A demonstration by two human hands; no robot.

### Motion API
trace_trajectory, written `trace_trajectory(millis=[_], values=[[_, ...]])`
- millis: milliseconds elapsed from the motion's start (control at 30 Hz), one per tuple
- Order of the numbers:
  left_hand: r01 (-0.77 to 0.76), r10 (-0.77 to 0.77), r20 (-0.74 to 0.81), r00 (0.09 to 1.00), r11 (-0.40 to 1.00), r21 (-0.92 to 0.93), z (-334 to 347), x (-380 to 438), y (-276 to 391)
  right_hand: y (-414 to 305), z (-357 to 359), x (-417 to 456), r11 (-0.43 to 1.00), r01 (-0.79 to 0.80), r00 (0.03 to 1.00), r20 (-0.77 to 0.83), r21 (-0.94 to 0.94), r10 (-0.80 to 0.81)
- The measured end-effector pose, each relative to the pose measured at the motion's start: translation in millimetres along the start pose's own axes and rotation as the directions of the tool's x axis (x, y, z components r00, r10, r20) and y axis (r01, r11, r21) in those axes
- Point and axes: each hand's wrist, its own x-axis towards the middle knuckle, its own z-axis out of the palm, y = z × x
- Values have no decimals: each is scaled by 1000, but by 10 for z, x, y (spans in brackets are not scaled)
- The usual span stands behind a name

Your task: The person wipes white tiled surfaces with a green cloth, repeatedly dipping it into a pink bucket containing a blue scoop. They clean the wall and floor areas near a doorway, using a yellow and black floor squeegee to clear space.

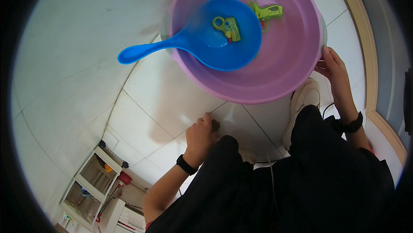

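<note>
A large pink-purple plastic basin (284, 68) is before me, with grey-green handles at its sides. My right hand (334, 63) grips its right handle, thumb on top and fingers beneath. A blue plastic ladle-shaped scoop (238, 55) rests in the basin, its handle reaching out over the left rim. Inside the scoop lies a small yellow-green toy water gun (233, 30) with a red tip. Another green toy water gun (267, 12) lies in the basin beside the scoop. Below the basin, my left hand (198, 136) curls around a small dark object (215, 125), mostly hidden by the fingers.
White floor tiles (145, 117) meet a pale tiled wall (64, 71) on the left. A wheeled drawer cart (90, 184) stands at lower left, near a red-headed long-handled tool (124, 178). My shoe (306, 92) is close to the basin. A wood-framed door (371, 55) borders the right.
</note>
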Motion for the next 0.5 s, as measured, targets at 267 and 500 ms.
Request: trace_trajectory(millis=[267, 500], values=[[-299, 308, 118, 944, 950, -90, 514, 316, 452, -68, 59, -26, 999, 7, 1000, -11, 38, -6], [-282, 210, -310, 927, 937, -208, 63, 681, 605, 83, -110, -4, 999, -35, 998, -51, -12, 34]])
